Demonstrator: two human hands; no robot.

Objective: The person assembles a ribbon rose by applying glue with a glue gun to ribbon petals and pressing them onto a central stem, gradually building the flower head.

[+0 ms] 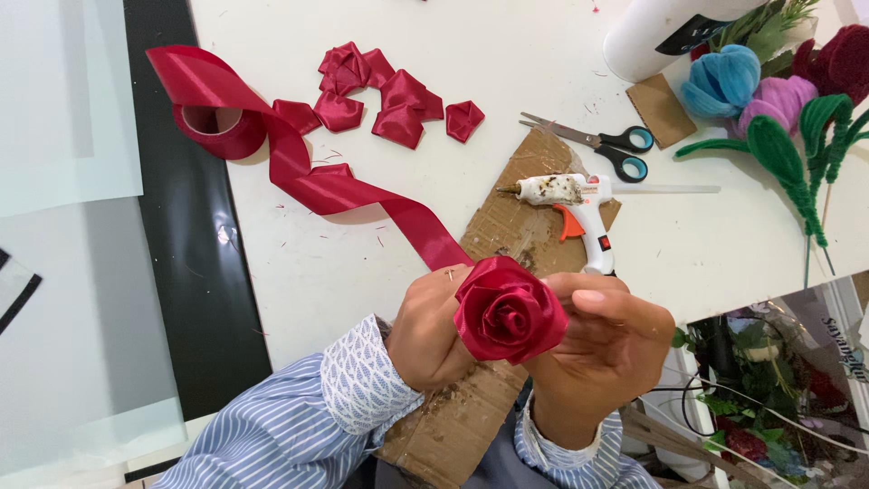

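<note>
A red satin ribbon rose is held up over the table's near edge. My left hand grips it from the left and below. My right hand wraps around its right side, with the thumb along the top petals. A long red ribbon runs from the rose up and left to its spool. Several folded red ribbon petals lie further back on the white table.
A white glue gun lies on a piece of cardboard, with blue-handled scissors behind it. Yarn flowers with green stems and a white cylinder sit at the back right. More flowers lie below the table's edge.
</note>
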